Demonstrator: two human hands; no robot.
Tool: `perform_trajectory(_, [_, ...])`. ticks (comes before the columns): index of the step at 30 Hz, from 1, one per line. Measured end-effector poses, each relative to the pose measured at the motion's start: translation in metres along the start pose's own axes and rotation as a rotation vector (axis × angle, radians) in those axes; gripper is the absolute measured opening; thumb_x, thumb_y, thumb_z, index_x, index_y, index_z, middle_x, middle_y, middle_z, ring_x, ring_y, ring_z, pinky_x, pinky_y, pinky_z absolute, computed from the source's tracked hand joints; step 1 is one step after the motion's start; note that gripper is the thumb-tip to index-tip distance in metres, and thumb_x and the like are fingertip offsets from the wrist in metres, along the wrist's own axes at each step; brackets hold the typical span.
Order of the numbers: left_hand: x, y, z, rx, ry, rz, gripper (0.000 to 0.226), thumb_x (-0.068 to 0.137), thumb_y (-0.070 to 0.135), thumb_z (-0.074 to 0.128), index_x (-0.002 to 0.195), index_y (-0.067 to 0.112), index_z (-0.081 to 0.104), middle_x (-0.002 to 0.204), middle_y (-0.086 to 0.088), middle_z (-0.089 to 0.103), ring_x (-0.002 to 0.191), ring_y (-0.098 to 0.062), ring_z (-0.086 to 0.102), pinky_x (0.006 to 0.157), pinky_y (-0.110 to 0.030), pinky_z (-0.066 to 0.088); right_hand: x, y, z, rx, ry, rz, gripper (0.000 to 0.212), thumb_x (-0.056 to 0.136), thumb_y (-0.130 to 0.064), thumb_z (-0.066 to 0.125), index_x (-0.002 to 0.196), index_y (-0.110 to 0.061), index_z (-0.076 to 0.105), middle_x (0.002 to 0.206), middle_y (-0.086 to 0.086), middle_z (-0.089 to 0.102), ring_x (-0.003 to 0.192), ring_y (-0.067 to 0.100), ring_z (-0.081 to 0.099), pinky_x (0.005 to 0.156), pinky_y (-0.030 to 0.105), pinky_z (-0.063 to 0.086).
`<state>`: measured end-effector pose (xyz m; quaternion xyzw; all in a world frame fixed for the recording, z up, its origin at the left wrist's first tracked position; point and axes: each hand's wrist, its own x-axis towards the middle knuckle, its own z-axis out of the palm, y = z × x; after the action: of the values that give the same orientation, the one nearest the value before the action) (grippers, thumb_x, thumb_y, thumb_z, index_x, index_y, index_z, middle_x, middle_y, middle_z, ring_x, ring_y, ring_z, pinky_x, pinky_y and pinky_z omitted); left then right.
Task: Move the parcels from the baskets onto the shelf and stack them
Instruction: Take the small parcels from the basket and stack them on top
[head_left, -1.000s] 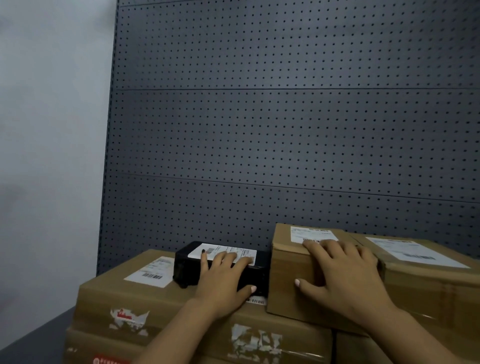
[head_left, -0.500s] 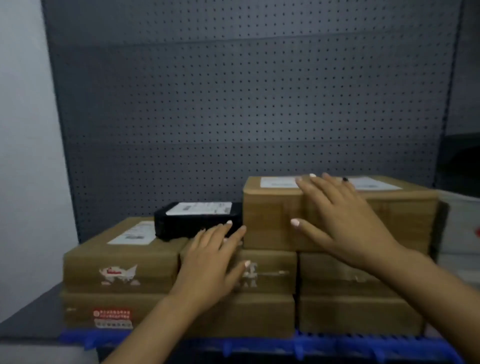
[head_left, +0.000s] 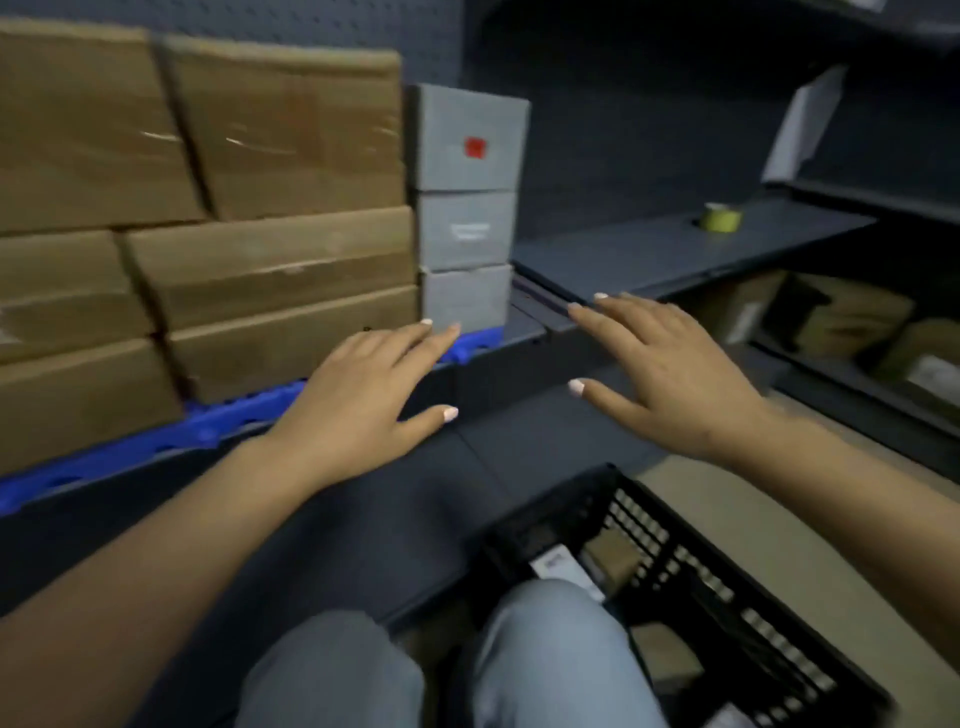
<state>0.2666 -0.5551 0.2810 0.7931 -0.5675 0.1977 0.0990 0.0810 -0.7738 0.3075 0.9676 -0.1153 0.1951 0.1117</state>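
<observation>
Brown cardboard parcels (head_left: 270, 260) stand stacked in layers on a blue pallet (head_left: 156, 441) on the dark shelf (head_left: 649, 249) at the left. Three grey boxes (head_left: 465, 208) are piled beside them. A black slatted basket (head_left: 701, 587) sits on the floor at the lower right, with parcels (head_left: 563, 569) inside, partly hidden by my knees. My left hand (head_left: 363, 405) hovers with fingers stretched out in front of the pallet's right end, holding nothing. My right hand (head_left: 660, 374) is spread flat in the air before the shelf edge, also holding nothing.
A roll of yellow-green tape (head_left: 721, 217) lies at the back of the bare shelf board on the right. A lower shelf (head_left: 857, 332) at far right holds more brown parcels. My knees in grey trousers (head_left: 447, 665) fill the bottom. The view is blurred.
Both hands have left the black parcel and the brown box on top of the stack and dropped lower. The view has swung down and to the right, showing the basket.
</observation>
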Motion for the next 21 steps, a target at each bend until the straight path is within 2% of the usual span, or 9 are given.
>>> perform_trajectory(5, [0.042,0.082,0.073,-0.135,-0.139,0.127,0.079,0.083,0.066,0.031,0.149,0.024,0.027,0.148,-0.009,0.040,0.131,-0.028,0.042,0.107,-0.040,0.031,-0.084,0.061,0.057,0.073,-0.159,0.198,0.074,0.088,-0.064,0.027,0.148,-0.022,0.031,0.148,0.011,0.040,0.136,0.032,0.036,0.109,0.046,0.031])
perform_trajectory(10, [0.064,0.142,0.153,-0.188,-0.355,0.213,0.076,0.091,0.057,0.044,0.152,0.028,0.010,0.155,-0.005,0.025,0.140,-0.023,0.026,0.113,-0.038,0.019,-0.166,0.084,0.142,0.180,-0.367,0.366,0.080,0.080,-0.064,0.026,0.146,-0.020,0.035,0.146,0.015,0.042,0.133,0.034,0.040,0.108,0.047,0.033])
perform_trajectory(13, [0.065,0.171,0.196,-0.219,-0.480,0.235,0.075,0.092,0.057,0.043,0.152,0.027,0.008,0.156,-0.005,0.022,0.141,-0.023,0.022,0.115,-0.039,0.015,-0.207,0.087,0.183,0.205,-0.502,0.449,0.082,0.080,-0.065,0.022,0.151,-0.023,0.025,0.150,0.011,0.036,0.138,0.031,0.033,0.112,0.045,0.029])
perform_trajectory(17, [0.056,0.203,0.247,-0.224,-0.623,0.233,0.077,0.091,0.057,0.044,0.152,0.026,0.009,0.156,-0.007,0.022,0.141,-0.024,0.022,0.115,-0.041,0.014,-0.258,0.088,0.230,0.254,-0.706,0.520,0.074,0.092,-0.059,0.034,0.153,-0.026,0.009,0.157,0.008,0.022,0.143,0.028,0.022,0.114,0.040,0.022])
perform_trajectory(21, [0.041,0.221,0.289,-0.218,-0.738,0.215,0.078,0.089,0.059,0.046,0.151,0.025,0.013,0.154,-0.008,0.026,0.140,-0.026,0.025,0.114,-0.042,0.017,-0.293,0.079,0.270,0.325,-0.868,0.579,0.071,0.095,-0.055,0.038,0.153,-0.028,0.008,0.158,0.007,0.018,0.143,0.029,0.021,0.113,0.040,0.022])
